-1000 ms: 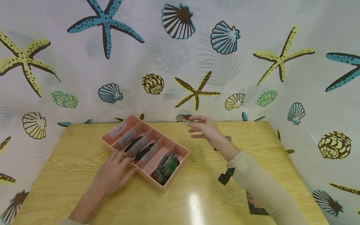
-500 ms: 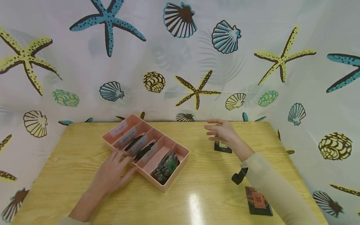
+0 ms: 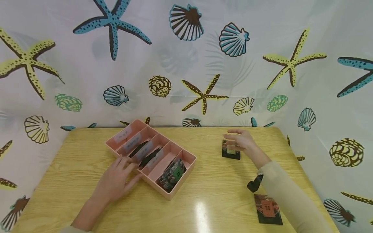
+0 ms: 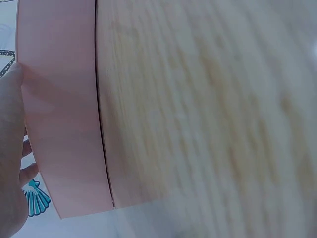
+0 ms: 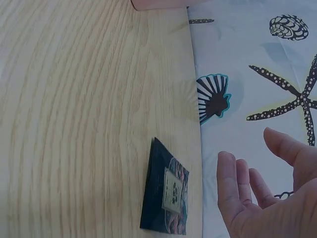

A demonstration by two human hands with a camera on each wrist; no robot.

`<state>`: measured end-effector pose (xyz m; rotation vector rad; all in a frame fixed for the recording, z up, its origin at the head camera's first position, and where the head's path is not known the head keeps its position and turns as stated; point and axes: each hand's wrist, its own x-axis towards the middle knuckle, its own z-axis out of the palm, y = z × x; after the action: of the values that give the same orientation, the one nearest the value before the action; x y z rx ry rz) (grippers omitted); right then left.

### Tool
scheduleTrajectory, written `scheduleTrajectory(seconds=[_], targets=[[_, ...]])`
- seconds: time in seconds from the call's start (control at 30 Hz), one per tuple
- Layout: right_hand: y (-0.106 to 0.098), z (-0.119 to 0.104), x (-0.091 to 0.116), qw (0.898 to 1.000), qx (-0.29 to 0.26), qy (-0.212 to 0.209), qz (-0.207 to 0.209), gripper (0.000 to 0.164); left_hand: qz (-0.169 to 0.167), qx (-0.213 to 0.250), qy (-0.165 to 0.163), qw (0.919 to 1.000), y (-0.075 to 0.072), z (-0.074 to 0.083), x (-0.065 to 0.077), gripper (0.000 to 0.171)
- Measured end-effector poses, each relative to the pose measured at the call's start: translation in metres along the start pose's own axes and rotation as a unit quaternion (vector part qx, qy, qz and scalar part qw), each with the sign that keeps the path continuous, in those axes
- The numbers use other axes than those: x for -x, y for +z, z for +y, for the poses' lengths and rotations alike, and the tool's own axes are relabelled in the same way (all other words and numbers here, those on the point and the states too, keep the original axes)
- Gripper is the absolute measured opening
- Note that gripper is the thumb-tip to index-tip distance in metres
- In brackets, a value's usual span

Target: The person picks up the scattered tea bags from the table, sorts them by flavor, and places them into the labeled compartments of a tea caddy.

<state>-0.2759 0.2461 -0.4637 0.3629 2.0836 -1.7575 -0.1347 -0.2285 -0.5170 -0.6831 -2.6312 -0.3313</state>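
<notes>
A pink divided box [image 3: 182,184] stands at an angle on the left half of the table, its compartments marked with white paper labels. My left hand [image 3: 115,179] rests at the box's near-left rim, fingertips and thumb touching the edge; the left wrist view has the thumb at the rim of the pink wall. Dark packets [image 3: 172,174] stand in the right end compartment, and black ones [image 3: 150,157] sit farther left. Loosely bent and holding nothing, my right hand [image 3: 243,140] hovers by a black packet with a pale label [image 5: 171,196] lying at the table's back right.
Another black packet, with a red-orange label [image 3: 268,208], lies at the front right, beside the right sleeve [image 3: 287,194]. A cloth printed with shells and starfish [image 3: 186,64] hangs behind the wooden table [image 3: 209,191] and at its sides.
My right hand has moved rightward from beside the box to the back packet, uncovering both loose packets on the table. My left hand and the box have stayed put.
</notes>
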Motion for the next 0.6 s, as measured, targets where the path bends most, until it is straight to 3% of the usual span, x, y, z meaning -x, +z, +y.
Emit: scheduleTrajectory(seconds=[0.23, 0.6], targets=[[-0.016, 0.012, -0.006, 0.998, 0.048, 0.005, 0.032, 0.07, 0.004, 0.001, 0.0, 1.0, 0.001, -0.001, 0.0, 0.031], [-0.031, 0.025, -0.008, 0.996, 0.053, 0.033, 0.059, 0.064, 0.003, 0.004, -0.005, 1.0, 0.001, 0.0, 0.0, 0.031]])
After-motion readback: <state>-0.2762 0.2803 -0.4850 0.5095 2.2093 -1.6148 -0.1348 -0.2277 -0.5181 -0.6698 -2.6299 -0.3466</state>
